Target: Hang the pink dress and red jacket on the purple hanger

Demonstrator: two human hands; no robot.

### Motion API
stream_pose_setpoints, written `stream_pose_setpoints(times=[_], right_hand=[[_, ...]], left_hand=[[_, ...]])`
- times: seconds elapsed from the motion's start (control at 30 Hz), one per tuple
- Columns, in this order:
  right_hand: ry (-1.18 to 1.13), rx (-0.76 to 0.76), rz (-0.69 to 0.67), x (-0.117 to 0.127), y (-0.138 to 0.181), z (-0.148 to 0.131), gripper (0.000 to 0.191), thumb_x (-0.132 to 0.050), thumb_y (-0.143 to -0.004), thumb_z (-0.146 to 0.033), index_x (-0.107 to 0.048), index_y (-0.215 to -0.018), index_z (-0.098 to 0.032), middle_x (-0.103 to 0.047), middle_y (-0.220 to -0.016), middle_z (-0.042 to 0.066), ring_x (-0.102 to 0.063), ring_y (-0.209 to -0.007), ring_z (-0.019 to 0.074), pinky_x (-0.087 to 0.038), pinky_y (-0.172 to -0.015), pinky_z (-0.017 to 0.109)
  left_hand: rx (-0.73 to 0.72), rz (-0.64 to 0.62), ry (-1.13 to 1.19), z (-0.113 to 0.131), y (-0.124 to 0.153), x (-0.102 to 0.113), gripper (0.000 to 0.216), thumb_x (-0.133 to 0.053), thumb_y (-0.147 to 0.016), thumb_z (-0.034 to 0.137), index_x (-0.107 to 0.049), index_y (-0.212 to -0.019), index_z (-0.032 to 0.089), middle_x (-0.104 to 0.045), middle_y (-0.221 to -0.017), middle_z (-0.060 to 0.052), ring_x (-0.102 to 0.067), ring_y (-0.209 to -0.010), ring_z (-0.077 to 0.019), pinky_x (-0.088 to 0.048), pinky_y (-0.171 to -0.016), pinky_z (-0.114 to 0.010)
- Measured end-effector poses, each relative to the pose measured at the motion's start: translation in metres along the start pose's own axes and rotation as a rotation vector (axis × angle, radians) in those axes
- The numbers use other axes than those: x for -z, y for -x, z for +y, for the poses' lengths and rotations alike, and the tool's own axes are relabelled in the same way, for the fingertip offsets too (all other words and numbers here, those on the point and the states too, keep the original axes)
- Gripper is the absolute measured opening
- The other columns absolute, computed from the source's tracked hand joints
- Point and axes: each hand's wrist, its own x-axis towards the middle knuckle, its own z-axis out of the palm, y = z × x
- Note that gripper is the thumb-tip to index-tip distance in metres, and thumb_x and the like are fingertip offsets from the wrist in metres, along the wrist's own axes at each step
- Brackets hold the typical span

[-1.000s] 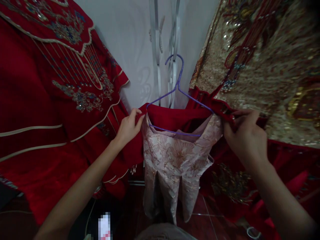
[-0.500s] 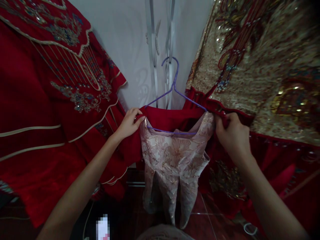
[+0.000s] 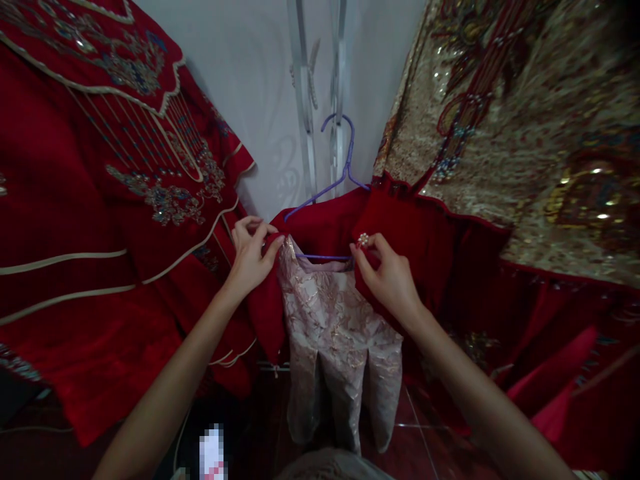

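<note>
A pale pink brocade dress hangs from a purple hanger, with a red garment draped behind and around its top. At the dress's left shoulder, my left hand is closed, pinching the red garment's edge between thumb and fingers. My right hand pinches the opposite red edge in front of the dress, beside a small flower-shaped cluster of pearl-like beads. That side of the red cloth covers the dress's right shoulder and part of its chest.
An embroidered red robe with white piping hangs at left. At right hangs a gold sequined garment. Metal bars stand before a pale wall. Dark red tiles cover the floor. A blurred-out white object is low at left.
My right hand has moved left and brought the red garment's edge across the dress front, covering its right shoulder. My left hand stays by the left shoulder, still pinching the red cloth.
</note>
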Motion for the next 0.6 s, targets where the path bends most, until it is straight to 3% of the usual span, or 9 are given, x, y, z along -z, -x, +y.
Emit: stream_pose_setpoints(times=[0.1,0.2,0.3,0.47,0.6], right_hand=[[-0.039,0.016,0.104,0.024,-0.014,0.012,0.018,-0.059,-0.082,-0.034,-0.045,-0.081,-0.022,-0.062,-0.085,0.003,-0.063,-0.077,0.0178,-0.048,-0.067,0.027],[-0.174,-0.023,0.130,0.031,-0.025,0.020,0.027,-0.063,-0.079,-0.033,-0.045,-0.097,-0.023,-0.061,-0.096,0.004,-0.063,-0.086,0.0184,-0.049,-0.068,0.027],[-0.260,0.010,0.024,0.020,-0.031,0.018,0.020,-0.057,-0.083,-0.032,-0.046,-0.097,-0.023,-0.060,-0.091,0.002,-0.061,-0.084,0.0167,-0.048,-0.070,0.027],[-0.428,0.079,-0.108,-0.006,-0.026,0.009,0.015,-0.054,-0.084,-0.030,-0.043,-0.091,-0.023,-0.055,-0.087,0.001,-0.059,-0.084,0.0147,-0.047,-0.079,0.027],[-0.465,0.025,-0.130,-0.011,-0.018,0.011,0.016,-0.053,-0.084,-0.030,-0.043,-0.093,-0.023,-0.056,-0.089,0.001,-0.059,-0.086,0.0152,-0.047,-0.081,0.028]], left_hand=[[0.093,-0.025,0.065,0.007,-0.002,0.006,0.019,-0.050,-0.088,0.040,-0.054,-0.097,0.024,-0.055,-0.092,-0.004,-0.054,-0.088,-0.0216,-0.041,-0.082,-0.033],[0.191,-0.048,0.183,0.018,-0.009,0.000,0.017,-0.046,-0.090,0.041,-0.049,-0.097,0.025,-0.053,-0.074,0.001,-0.052,-0.067,-0.0170,-0.038,-0.067,-0.027],[0.199,0.025,0.304,0.042,-0.013,-0.020,0.015,-0.046,-0.091,0.039,-0.047,-0.093,0.024,-0.052,-0.074,0.001,-0.050,-0.066,-0.0154,-0.038,-0.068,-0.026],[0.050,-0.245,0.624,0.086,-0.003,-0.055,0.013,-0.045,-0.092,0.036,-0.048,-0.094,0.024,-0.057,-0.083,-0.001,-0.053,-0.070,-0.0134,-0.042,-0.070,-0.026],[0.069,-0.296,0.779,0.091,0.009,-0.064,0.015,-0.054,-0.087,0.028,-0.048,-0.099,0.024,-0.059,-0.095,-0.004,-0.057,-0.083,-0.0145,-0.045,-0.075,-0.027]])
